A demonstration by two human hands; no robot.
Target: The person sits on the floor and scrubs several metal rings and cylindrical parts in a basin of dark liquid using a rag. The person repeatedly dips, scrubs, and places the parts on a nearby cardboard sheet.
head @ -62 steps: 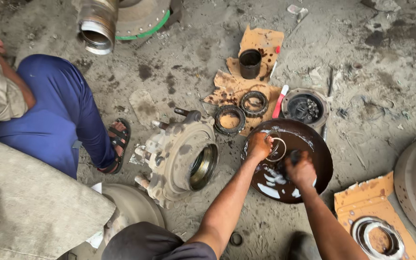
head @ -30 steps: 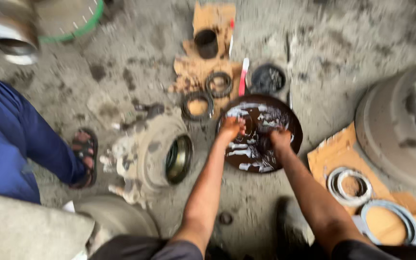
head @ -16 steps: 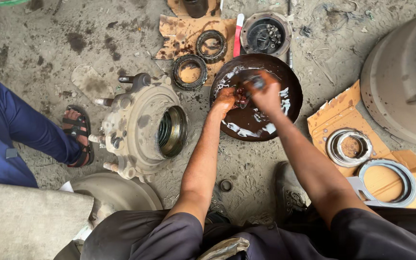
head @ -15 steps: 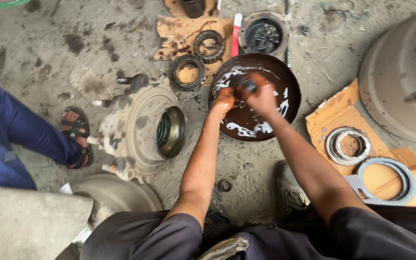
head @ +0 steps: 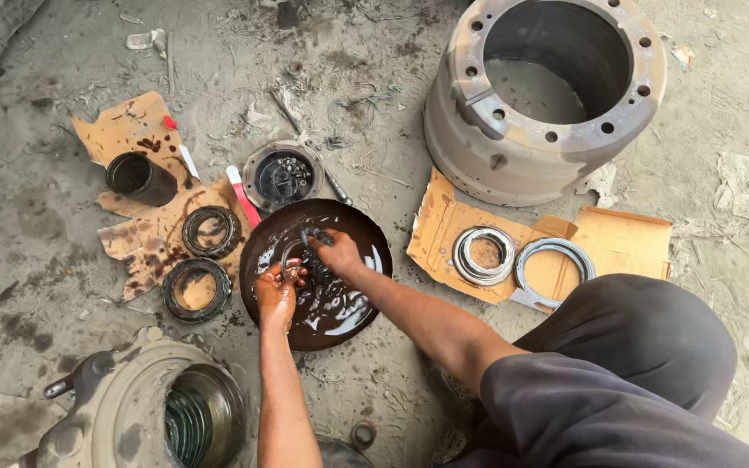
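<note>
I see both my hands over the round pan [head: 366,308] of dark oily liquid: left hand [head: 276,293] and right hand [head: 337,254] have their fingers closed on a greasy bearing ring [head: 298,256]. Beside it, a small tin [head: 283,177] holds dark parts.

A single head-worn camera looks almost straight down at the concrete floor [head: 36,217] from above the crouching person. The forearms enter from the bottom edge and reach up-frame to the dark round pan [head: 353,316] near the centre. The view is close to moderate. The large metal drum [head: 513,147] fills the upper right; the wheel hub [head: 132,416] is cut off at the lower left.
</note>
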